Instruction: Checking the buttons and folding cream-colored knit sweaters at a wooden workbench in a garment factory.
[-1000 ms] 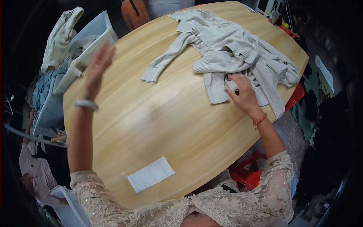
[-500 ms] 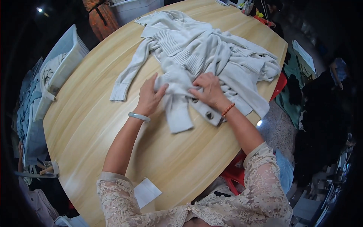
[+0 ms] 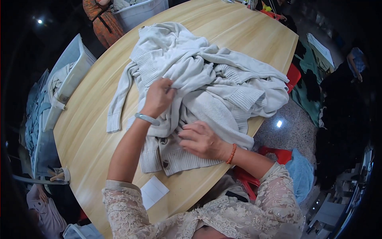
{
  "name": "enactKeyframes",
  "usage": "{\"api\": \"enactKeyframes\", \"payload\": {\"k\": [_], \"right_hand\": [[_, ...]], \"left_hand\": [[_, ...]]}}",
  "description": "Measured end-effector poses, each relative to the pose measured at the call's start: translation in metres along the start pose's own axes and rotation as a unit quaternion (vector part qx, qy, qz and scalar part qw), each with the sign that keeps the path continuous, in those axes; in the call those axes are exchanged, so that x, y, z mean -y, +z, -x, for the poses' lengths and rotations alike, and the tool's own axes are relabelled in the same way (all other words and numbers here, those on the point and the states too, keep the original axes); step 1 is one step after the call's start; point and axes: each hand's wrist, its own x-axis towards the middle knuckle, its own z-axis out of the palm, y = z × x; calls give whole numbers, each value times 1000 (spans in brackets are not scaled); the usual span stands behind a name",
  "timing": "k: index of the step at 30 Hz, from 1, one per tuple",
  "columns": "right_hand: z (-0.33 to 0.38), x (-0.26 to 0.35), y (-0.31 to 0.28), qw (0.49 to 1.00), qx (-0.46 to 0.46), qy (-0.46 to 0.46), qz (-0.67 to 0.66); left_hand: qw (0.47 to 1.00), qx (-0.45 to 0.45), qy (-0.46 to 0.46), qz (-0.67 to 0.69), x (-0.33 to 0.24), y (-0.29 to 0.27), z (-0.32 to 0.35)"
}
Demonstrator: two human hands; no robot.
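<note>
Pale grey knitwear [image 3: 217,107] lies in a rumpled heap on the wooden table, with ribbed hems and a sleeve stretched out to the left. Nearest me is a cardigan's button band [image 3: 162,153] with dark round buttons and a wide ribbed hem. My left hand [image 3: 159,97] is closed, thumb against the fingers, pinching a fold of the cardigan in the middle of the heap. Lower and to the right, my right hand [image 3: 203,141] rests over the cloth beside the button band, its fingers stretched and slightly apart.
A white paper slip [image 3: 154,192] lies near the table's front edge. Plastic bins [image 3: 71,79] of clothes stand at the left, another bin [image 3: 143,14] behind. Red stools [image 3: 274,153] sit at the right, one with a blue knit [image 3: 299,175]. A person in orange [image 3: 105,26] stands at the back.
The near part of the cardigan, with its buttons and hem, has come toward me and spread out. My right hand has moved down and left; the heap has shifted nearer.
</note>
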Motion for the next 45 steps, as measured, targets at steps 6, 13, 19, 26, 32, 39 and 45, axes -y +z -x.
{"api": "enactKeyframes", "payload": {"k": [6,13,19,26,32,39,45], "right_hand": [[11,-14,-14,990,39,131,20],[8,-19,-20,981,30,177,76],[-22,5,-6,965,10,227,132],[-72,72,11,982,22,138,131],[-125,99,47,986,149,69,22],[-174,88,62,950,309,26,39],[-257,61,50,982,80,18,-169]], "left_hand": [[943,-195,-65,262,6,-162,52],[846,-519,-105,62,-25,-351,343],[806,-535,-246,-54,5,-371,551],[846,-296,-316,-311,3,-278,520],[956,-89,-142,-239,-25,-219,388],[959,94,-147,-223,18,-191,328],[913,-38,-240,328,35,-264,318]]}}
